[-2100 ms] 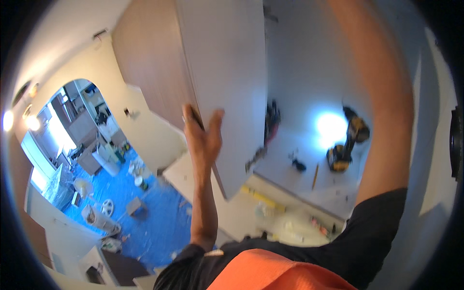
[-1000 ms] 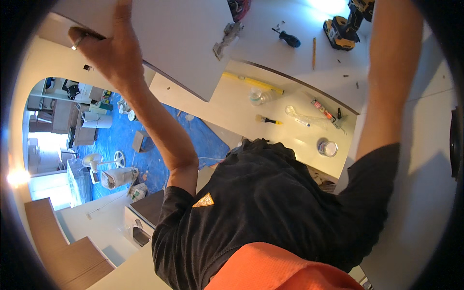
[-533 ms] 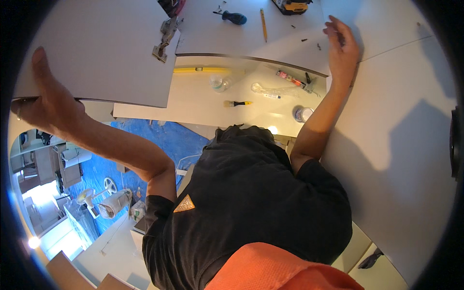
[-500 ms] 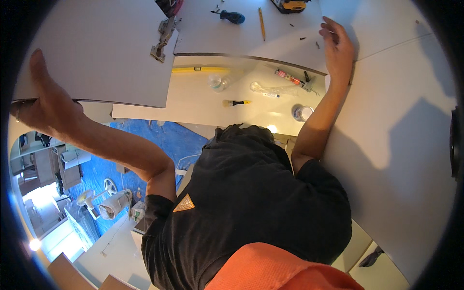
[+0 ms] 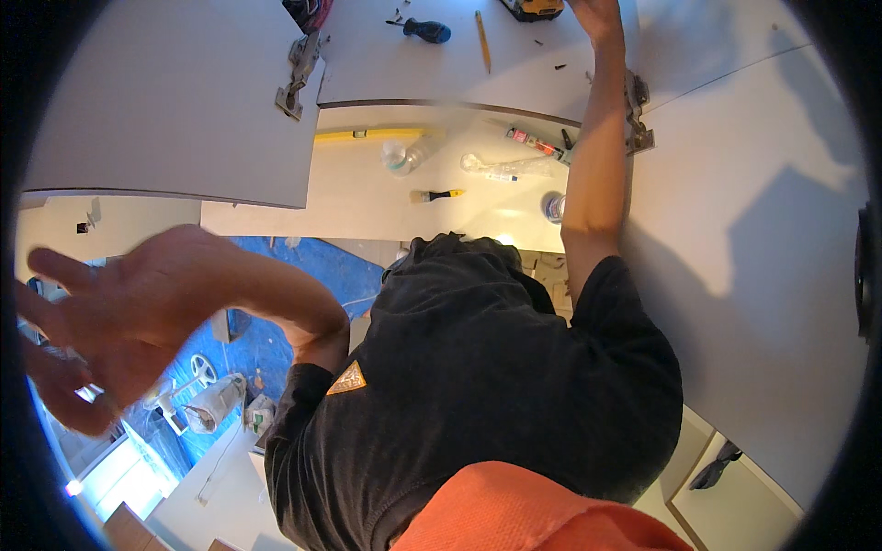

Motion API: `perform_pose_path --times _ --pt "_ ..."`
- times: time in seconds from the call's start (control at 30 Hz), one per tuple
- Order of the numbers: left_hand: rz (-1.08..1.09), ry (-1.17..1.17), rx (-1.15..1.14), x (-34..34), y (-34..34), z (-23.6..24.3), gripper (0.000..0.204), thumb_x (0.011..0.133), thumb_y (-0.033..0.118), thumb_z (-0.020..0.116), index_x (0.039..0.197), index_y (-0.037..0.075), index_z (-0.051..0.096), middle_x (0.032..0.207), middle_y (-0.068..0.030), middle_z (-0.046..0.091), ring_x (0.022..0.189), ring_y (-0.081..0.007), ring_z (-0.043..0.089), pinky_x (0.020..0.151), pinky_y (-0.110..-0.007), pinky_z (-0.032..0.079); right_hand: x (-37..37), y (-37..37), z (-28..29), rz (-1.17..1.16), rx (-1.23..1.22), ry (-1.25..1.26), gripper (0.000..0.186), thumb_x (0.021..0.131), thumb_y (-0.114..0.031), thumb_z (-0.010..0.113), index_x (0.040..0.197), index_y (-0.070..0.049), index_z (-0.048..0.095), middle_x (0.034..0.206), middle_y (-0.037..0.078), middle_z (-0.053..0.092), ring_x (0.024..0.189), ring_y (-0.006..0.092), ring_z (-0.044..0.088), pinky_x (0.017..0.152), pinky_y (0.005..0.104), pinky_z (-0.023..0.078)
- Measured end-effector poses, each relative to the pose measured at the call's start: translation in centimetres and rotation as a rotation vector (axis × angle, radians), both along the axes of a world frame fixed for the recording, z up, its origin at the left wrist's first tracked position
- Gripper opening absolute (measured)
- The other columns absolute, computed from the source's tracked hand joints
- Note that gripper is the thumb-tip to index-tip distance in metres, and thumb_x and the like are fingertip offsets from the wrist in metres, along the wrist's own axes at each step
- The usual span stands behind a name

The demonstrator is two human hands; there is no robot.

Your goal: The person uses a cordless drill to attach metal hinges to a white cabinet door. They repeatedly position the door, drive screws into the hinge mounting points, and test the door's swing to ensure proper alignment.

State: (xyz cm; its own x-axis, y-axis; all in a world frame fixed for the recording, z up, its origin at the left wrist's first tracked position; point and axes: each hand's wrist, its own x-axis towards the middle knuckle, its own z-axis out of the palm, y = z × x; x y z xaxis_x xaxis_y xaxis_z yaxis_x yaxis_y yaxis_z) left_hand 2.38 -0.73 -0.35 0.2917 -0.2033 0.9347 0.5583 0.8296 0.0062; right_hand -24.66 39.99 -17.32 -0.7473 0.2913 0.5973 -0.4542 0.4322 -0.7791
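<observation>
My left hand (image 5: 119,321) hangs in the air below the edge of the left white door panel (image 5: 175,101), touching nothing, its fingers spread. My right hand (image 5: 599,16) reaches up over the shelf beside a yellow-and-black power tool (image 5: 533,9); its fingers run out of the top of the picture. A metal hinge (image 5: 296,78) is fixed on the left panel's edge. Another hinge (image 5: 638,110) sits beside my right forearm, on the edge of the right white panel (image 5: 753,266). On the shelf lie a blue-handled screwdriver (image 5: 427,31), a yellow pencil (image 5: 484,41) and several screws.
The lower shelf (image 5: 358,211) holds a yellow level (image 5: 367,134), a clear plastic container (image 5: 402,158), a paintbrush (image 5: 436,196), a caulking gun (image 5: 537,142) and a can (image 5: 553,208). Down on the left, a white fan (image 5: 170,395) stands on blue sheeting (image 5: 308,262).
My left hand has come off the left panel's lower edge and dropped. My right hand has moved up and inward from the right panel's edge, uncovering the hinge there.
</observation>
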Motion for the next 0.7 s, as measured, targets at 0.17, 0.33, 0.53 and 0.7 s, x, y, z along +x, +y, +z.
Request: perform_pose_path --times 0.17,0.33,0.53,0.7 --pt "-0.360 -0.445 -0.155 -2.5 7.8 -8.6 0.044 0.093 0.006 0.069 0.133 -0.003 0.053 0.115 -0.0189 0.070 0.103 -0.0254 0.072 0.089 -0.036 0.059 -5.4 0.0 3.2 0.385 -0.074 -0.167 0.043 0.083 -0.022 0.086 0.115 0.000 0.068 0.105 0.008 0.070 0.101 0.0239 0.069 0.085 0.0360 0.056" --pt "-0.529 -1.219 -0.216 -8.3 14.1 -16.0 0.025 0.092 0.005 0.069 0.116 0.010 0.064 0.106 -0.0109 0.071 0.094 -0.0302 0.072 0.079 -0.040 0.058 -6.5 -1.3 3.8 0.630 -0.307 -0.114 0.034 0.089 -0.019 0.080 0.114 -0.001 0.067 0.103 0.007 0.069 0.092 0.0213 0.071 0.076 0.0335 0.058" --pt "-0.632 -1.197 -0.223 -8.9 17.3 -19.6 0.024 0.093 0.009 0.068 0.116 0.010 0.064 0.104 -0.0110 0.069 0.092 -0.0292 0.072 0.075 -0.042 0.058 -6.8 -3.4 2.7 0.353 -0.376 -0.012 0.034 0.091 -0.013 0.076 0.119 0.000 0.063 0.100 0.009 0.069 0.082 0.0204 0.073 0.068 0.0309 0.058" --pt "-0.393 -1.195 -0.164 -12.3 14.9 -21.5 0.020 0.096 0.018 0.067 0.115 0.012 0.067 0.105 -0.0127 0.073 0.087 -0.0309 0.073 0.076 -0.042 0.058 -6.1 -3.2 3.1 0.324 -0.308 0.090 0.034 0.091 -0.011 0.075 0.120 0.002 0.062 0.101 0.008 0.070 0.079 0.0190 0.073 0.064 0.0304 0.057"
